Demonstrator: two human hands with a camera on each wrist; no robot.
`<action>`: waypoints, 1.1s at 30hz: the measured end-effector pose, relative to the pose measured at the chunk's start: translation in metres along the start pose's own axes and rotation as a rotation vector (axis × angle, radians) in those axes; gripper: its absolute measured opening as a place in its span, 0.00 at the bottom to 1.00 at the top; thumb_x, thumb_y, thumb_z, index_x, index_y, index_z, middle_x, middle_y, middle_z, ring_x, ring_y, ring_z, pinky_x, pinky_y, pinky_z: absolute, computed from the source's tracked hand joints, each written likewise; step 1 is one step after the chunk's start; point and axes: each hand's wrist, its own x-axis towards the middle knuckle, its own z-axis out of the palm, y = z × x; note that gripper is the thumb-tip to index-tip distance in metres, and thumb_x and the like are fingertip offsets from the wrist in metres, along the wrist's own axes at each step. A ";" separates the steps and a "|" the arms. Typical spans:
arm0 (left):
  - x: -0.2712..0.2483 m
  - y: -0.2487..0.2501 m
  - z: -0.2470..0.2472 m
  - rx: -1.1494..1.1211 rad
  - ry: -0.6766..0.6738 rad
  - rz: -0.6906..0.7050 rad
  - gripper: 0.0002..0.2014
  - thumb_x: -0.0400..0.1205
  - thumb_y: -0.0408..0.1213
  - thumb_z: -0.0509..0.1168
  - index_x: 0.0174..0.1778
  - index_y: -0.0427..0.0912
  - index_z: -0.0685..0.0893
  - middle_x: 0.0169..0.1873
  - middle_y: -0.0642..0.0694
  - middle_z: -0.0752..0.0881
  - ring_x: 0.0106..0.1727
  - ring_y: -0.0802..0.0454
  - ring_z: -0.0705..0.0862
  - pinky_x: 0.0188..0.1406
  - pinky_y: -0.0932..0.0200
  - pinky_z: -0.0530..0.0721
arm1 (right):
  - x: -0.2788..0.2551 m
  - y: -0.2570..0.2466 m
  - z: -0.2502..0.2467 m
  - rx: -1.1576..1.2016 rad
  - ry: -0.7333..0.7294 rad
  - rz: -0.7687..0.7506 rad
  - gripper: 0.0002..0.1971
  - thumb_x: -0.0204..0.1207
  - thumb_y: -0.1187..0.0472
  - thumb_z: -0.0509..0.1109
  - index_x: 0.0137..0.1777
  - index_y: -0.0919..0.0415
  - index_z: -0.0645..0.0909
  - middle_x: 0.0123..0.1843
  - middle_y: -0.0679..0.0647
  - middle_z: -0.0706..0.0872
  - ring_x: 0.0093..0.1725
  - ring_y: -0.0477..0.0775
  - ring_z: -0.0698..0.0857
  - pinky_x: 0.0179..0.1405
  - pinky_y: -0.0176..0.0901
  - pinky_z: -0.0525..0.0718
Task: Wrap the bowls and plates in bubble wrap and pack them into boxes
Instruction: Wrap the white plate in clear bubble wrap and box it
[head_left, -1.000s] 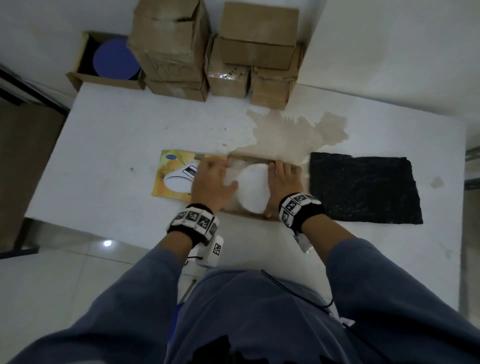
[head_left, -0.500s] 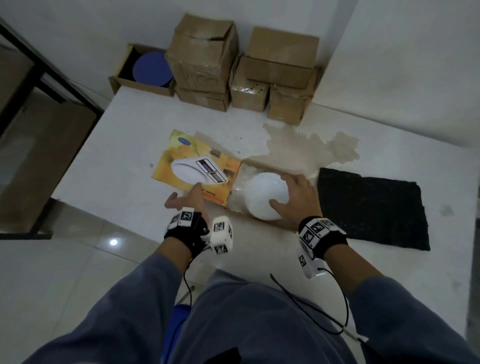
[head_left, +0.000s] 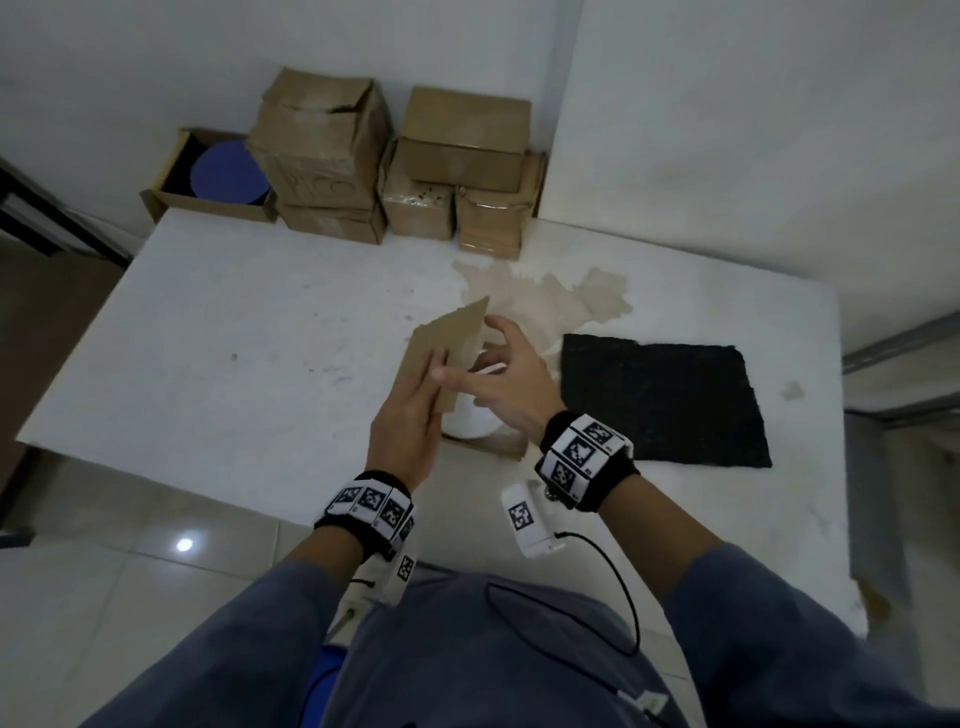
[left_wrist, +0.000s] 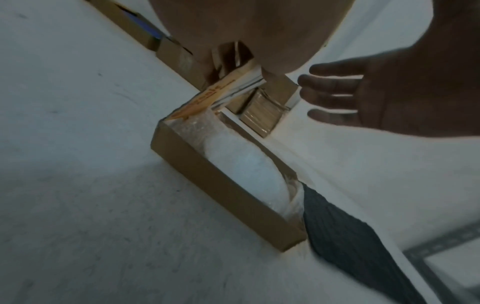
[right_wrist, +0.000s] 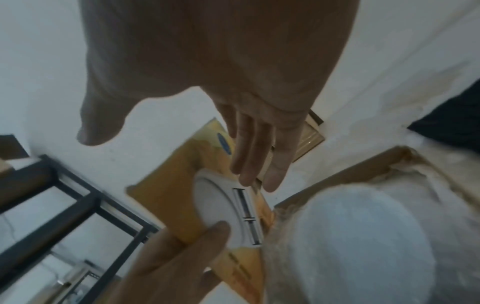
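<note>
A shallow cardboard box (left_wrist: 221, 185) lies near the table's front edge. Inside it is a white dish wrapped in bubble wrap (left_wrist: 246, 164), also seen in the right wrist view (right_wrist: 363, 236). The box lid (head_left: 452, 338) stands raised and tilted, brown side towards me, with its yellow printed face (right_wrist: 182, 195) turned away. My left hand (head_left: 431, 374) holds the lid, fingers along the brown side and thumb (right_wrist: 182, 246) on the printed face. My right hand (head_left: 488, 358) hovers over the dish beside the lid, fingers spread and holding nothing.
Closed cardboard boxes (head_left: 322, 156) are stacked against the back wall. Left of them is an open box holding a blue round plate (head_left: 228, 169). A black mat (head_left: 660, 400) lies right of the box. A brown stain (head_left: 545, 296) marks the white table (head_left: 234, 338).
My left hand has taken the lid from flat on the table and swung it up over the box. My right hand has lifted off the wrapped dish.
</note>
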 end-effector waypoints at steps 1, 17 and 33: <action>-0.001 0.005 0.003 0.049 -0.008 0.045 0.27 0.87 0.33 0.59 0.84 0.46 0.64 0.81 0.46 0.68 0.77 0.47 0.73 0.65 0.54 0.78 | -0.002 0.003 0.001 0.033 0.049 0.022 0.53 0.49 0.36 0.87 0.75 0.44 0.69 0.52 0.49 0.87 0.51 0.47 0.89 0.52 0.51 0.90; 0.015 0.009 0.019 0.181 -0.352 0.185 0.55 0.65 0.63 0.76 0.85 0.48 0.59 0.82 0.42 0.61 0.78 0.38 0.66 0.73 0.38 0.72 | 0.011 0.055 -0.054 0.139 0.217 0.237 0.04 0.69 0.69 0.75 0.34 0.63 0.88 0.31 0.61 0.88 0.30 0.54 0.84 0.32 0.41 0.83; 0.104 -0.047 0.015 0.591 -0.884 0.389 0.79 0.47 0.73 0.78 0.83 0.57 0.30 0.83 0.40 0.33 0.84 0.37 0.34 0.81 0.27 0.45 | 0.015 0.106 -0.047 -0.092 0.482 0.329 0.06 0.75 0.60 0.74 0.39 0.61 0.85 0.34 0.50 0.86 0.35 0.47 0.82 0.35 0.39 0.80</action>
